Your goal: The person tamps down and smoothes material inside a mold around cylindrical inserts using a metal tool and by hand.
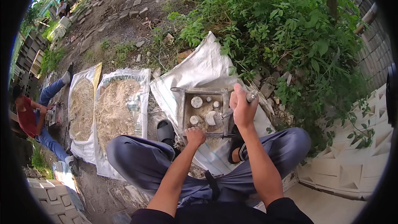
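Observation:
A square, dusty frame (182,110) sits on a white woven sack (199,68) between my legs. Inside it, pale sandy material surrounds several round light-topped pieces, among them a large one (196,102) at the far left. My left hand (195,136) is closed over the frame's near edge, left of its middle. Above the frame's right side, my right hand (243,107) grips a metal-shafted tool (251,96). Its shaft slants down-left toward a round whitish piece (211,118) inside the frame; whether that piece is the tool's head, I cannot tell.
Two sacks with sandy powder, a nearer one (118,103) and a farther one (81,103), lie to the left. Beyond them a person in a red shirt (27,118) sits working. Leafy plants (282,29) crowd the right, above pale patterned blocks (352,153).

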Demonstrator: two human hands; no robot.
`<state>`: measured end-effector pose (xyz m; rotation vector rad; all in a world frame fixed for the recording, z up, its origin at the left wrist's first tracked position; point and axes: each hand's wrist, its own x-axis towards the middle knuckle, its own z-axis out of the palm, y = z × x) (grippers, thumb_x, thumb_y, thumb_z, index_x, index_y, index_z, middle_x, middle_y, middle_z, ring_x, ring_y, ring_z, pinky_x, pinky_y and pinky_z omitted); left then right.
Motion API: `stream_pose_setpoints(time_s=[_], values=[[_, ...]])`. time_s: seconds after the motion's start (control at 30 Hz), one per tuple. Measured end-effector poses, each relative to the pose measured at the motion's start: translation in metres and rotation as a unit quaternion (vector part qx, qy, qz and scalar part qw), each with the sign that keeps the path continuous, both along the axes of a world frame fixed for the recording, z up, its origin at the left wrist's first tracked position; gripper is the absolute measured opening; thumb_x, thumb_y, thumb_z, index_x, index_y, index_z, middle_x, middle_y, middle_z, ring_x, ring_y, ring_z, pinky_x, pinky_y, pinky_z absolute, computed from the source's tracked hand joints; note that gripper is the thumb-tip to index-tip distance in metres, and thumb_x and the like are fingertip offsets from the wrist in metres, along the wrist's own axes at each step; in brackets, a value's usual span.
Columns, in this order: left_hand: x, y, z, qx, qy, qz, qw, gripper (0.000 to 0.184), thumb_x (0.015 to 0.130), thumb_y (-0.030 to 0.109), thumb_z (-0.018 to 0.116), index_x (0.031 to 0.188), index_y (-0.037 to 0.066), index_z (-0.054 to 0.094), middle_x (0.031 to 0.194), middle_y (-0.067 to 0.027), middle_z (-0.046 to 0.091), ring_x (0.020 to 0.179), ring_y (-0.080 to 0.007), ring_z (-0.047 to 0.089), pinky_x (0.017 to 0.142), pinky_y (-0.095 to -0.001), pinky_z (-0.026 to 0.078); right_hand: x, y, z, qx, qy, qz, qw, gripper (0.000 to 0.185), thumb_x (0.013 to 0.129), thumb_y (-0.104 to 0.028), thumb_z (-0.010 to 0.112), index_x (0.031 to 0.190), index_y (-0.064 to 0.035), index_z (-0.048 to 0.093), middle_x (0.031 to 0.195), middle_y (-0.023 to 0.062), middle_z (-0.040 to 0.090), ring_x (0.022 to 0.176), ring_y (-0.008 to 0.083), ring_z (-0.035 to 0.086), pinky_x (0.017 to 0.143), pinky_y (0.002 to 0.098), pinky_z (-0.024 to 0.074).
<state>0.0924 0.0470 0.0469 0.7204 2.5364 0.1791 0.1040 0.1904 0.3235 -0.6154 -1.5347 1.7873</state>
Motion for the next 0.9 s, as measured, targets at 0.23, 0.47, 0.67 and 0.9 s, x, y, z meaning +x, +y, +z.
stream_pose_setpoints(time_s=[0.23,0.47,0.67,0.9], values=[[0.013,0.024,0.02,0.017,-0.041,-0.025,0.999,0.041,0.092,0.036,0.046,0.095,0.003,0.071,0.099,-0.0183,0.07,0.093,-0.032,0.067,0.087,-0.0489,0.046,0.001,0.021,0.008,0.109,0.009,0.136,0.985,0.047,0.097,-0.018,0.054,0.054,-0.0094,0.036,0.05,-0.0051,0.036,0.044,0.0049,0.029,0.043,0.0269,0.0193],[0.002,-0.003,-0.003,0.271,0.034,-0.21,0.939,0.038,0.098,0.037,0.039,0.11,0.008,0.061,0.109,-0.0164,0.066,0.096,-0.0366,0.064,0.087,-0.049,0.048,-0.001,0.016,-0.019,0.021,-0.002,0.09,0.996,0.046,0.095,-0.018,0.055,0.054,-0.011,0.035,0.05,-0.0052,0.036,0.043,0.0056,0.03,0.042,0.027,0.0212],[-0.068,-0.012,-0.004,-0.059,0.028,-0.529,0.846,0.037,0.098,0.037,0.04,0.115,0.009,0.057,0.117,-0.008,0.065,0.121,-0.0263,0.053,0.104,-0.0449,0.039,-0.007,0.01,-0.043,-0.041,-0.008,0.101,0.994,0.046,0.094,-0.021,0.057,0.054,-0.0125,0.036,0.05,-0.0053,0.035,0.043,0.006,0.031,0.042,0.0274,0.0232],[-0.068,-0.046,0.029,0.086,0.159,-0.201,0.963,0.067,0.084,0.03,0.064,0.14,0.004,0.039,0.146,-0.0111,0.041,0.136,-0.0307,0.037,0.113,-0.0504,0.028,-0.02,-0.015,-0.078,0.046,-0.048,0.063,0.996,0.048,0.096,-0.026,0.055,0.053,-0.0088,0.044,0.05,-0.0045,0.043,0.046,0.0069,0.038,0.044,0.0294,0.0275]])
